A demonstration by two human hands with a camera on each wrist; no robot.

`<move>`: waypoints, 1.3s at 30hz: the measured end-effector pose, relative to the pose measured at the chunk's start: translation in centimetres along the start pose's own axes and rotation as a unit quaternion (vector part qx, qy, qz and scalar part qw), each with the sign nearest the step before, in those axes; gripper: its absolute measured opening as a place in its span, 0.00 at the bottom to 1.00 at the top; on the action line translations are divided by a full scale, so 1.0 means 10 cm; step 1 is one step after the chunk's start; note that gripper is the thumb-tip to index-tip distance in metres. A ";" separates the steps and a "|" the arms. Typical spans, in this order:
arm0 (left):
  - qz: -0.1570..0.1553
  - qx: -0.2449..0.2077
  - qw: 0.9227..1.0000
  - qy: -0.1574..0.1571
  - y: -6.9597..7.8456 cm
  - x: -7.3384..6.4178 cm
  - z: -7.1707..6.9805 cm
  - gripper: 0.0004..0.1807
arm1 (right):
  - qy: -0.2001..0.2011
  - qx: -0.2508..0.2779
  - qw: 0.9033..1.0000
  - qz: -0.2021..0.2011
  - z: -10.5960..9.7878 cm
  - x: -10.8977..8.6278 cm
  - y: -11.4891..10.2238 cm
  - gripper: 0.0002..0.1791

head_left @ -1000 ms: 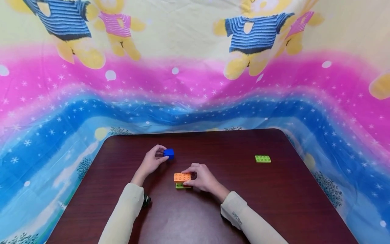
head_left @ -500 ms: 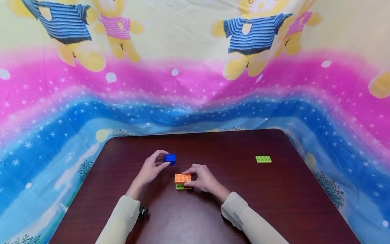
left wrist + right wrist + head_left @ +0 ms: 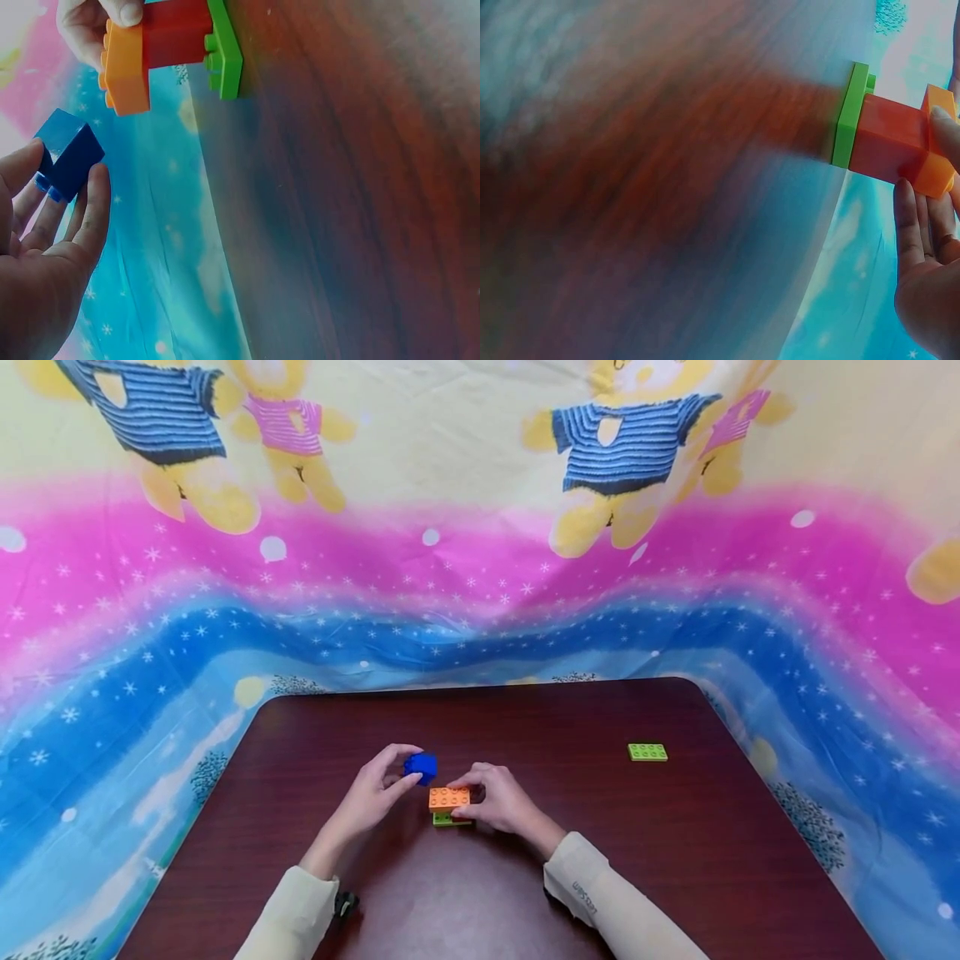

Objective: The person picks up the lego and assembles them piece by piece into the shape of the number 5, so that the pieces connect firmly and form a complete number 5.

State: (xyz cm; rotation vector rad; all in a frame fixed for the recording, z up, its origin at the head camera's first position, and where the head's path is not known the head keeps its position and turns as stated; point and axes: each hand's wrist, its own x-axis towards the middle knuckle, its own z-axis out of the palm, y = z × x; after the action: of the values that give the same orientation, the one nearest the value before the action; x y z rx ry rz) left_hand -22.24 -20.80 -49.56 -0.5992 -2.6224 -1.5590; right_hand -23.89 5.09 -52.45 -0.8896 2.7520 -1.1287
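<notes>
In the head view my left hand (image 3: pixel 371 789) pinches a blue toy brick (image 3: pixel 422 767) between thumb and fingers, above and left of a small stack. The blue brick is tilted, its studs turned toward the palm in the left wrist view. My right hand (image 3: pixel 506 802) grips the stack's top, an orange brick (image 3: pixel 448 799) with studs up. Under the orange brick is a red brick (image 3: pixel 889 139), on a thin green studded plate (image 3: pixel 849 120) at the bottom. Fingers of the right hand cover the stack's right end. Blue and orange bricks are apart.
A second green studded plate (image 3: pixel 648 752) lies at the right rear of the dark brown table (image 3: pixel 675 860). Behind the table hangs a patterned cloth (image 3: pixel 480 568) with bears and snowflakes.
My left hand has brought the blue brick nearer to me and slightly right, closer to the stack, tilting it on the way. My right hand stays on the orange brick.
</notes>
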 end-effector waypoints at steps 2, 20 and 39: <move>0.006 0.003 1.000 -0.004 0.00 -0.02 0.01 0.22 | -0.001 0.003 1.000 0.001 0.00 0.00 0.00 0.21; 0.029 0.033 0.999 -0.032 0.01 -0.10 0.15 0.21 | -0.002 0.008 1.000 0.006 0.00 0.00 0.00 0.22; 0.031 0.043 0.998 -0.027 0.04 -0.09 0.21 0.23 | 0.004 0.004 1.000 -0.008 0.01 0.01 0.01 0.21</move>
State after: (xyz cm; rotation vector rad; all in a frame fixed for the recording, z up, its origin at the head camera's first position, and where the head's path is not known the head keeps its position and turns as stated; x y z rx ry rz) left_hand -20.93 -19.11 -50.52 -0.7174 -2.6663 -1.4238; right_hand -24.00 5.00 -52.60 -0.9096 2.7490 -1.1483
